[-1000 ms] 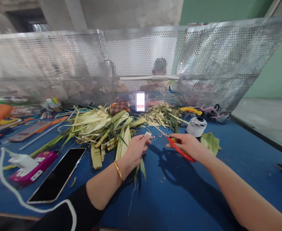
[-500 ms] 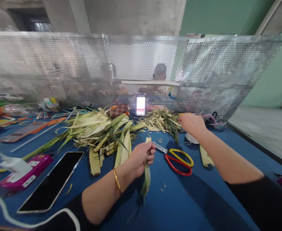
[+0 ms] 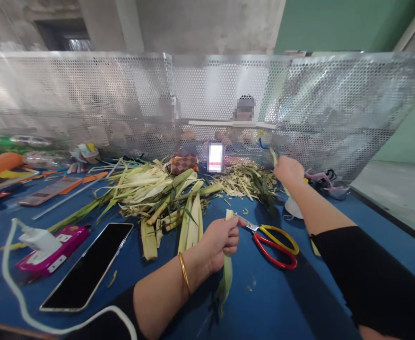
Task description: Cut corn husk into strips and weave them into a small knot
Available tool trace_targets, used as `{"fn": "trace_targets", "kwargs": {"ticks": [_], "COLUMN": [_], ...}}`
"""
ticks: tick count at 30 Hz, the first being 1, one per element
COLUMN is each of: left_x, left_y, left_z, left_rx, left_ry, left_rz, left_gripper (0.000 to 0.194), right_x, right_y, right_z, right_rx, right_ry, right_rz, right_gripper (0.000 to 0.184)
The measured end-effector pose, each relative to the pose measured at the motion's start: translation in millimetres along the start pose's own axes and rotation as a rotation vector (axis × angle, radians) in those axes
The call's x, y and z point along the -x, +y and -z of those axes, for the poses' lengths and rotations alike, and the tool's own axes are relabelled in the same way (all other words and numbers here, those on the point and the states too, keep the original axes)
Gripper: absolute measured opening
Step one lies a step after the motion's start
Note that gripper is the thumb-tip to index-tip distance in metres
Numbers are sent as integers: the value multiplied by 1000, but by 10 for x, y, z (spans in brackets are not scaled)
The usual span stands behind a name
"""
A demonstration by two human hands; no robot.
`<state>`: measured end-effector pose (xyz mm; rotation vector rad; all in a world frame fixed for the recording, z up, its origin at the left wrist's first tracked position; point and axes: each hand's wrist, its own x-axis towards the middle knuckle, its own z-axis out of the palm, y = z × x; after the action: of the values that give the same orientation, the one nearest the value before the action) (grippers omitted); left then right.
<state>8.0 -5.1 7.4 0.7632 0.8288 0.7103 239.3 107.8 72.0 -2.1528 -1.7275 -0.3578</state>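
Observation:
My left hand (image 3: 220,243) is closed around a corn husk strip (image 3: 228,278); its pale end pokes up above the fingers and the greener, frayed end hangs below. My right hand (image 3: 289,171) is closed too, raised by the pile of husk shreds (image 3: 243,182), with a pale husk strip (image 3: 273,157) sticking up from its fingertips. Between the hands, scissors (image 3: 276,245) with one red and one yellow handle lie on the blue table, their blade tips partly hidden behind my left hand. A heap of corn husks (image 3: 147,184) spreads to the left.
A black-screened phone (image 3: 89,267) and a purple power strip (image 3: 65,245) with a white plug and cable lie at left. A checkered pouch (image 3: 182,164) and a lit screen (image 3: 215,157) stand behind the husks. A perforated metal screen (image 3: 122,89) crosses the back, with people beyond it.
My right hand has lifted slightly, and a pale husk strip now shows in its fingers. My left hand keeps its hold on its strip. The whole view has shifted a little.

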Motion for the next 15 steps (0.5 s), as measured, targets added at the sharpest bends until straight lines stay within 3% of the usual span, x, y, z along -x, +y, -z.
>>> {"fn": "trace_targets", "kwargs": {"ticks": [2,4,6,8,9,11,13,15], "left_x": [-14,-18,-9,12,25,52,73,83], "left_y": [2,7,17,29,36,50,60,61], "left_z": [10,18,25,30,30,24,10,-7], "left_rx": [30,72,122,166,180,187,162,112], "left_ry": [24,29,16,-10,-21,-27,0,38], "left_rz": [8,-4,-30,-80,-114,-187,-245,-270], "left_gripper": [19,21,22,21,20,20,26,31], "right_x": [-9,77,290,627,827,1240,1596,1838], "right_y": [20,-2,-69,-161,-205,-272,-302,-301], "right_z": [198,378,498,539,533,476,372,243], "right_rx": [-115,-381,-552,-1005,-1123,-1149,-984,-819], "right_ry": [183,384,435,453,418,408,440,436], "right_rz": [-102,-124,-93,-19,35,65,99,268], "right_gripper": [33,30,30,26,23,19,13,8]}}
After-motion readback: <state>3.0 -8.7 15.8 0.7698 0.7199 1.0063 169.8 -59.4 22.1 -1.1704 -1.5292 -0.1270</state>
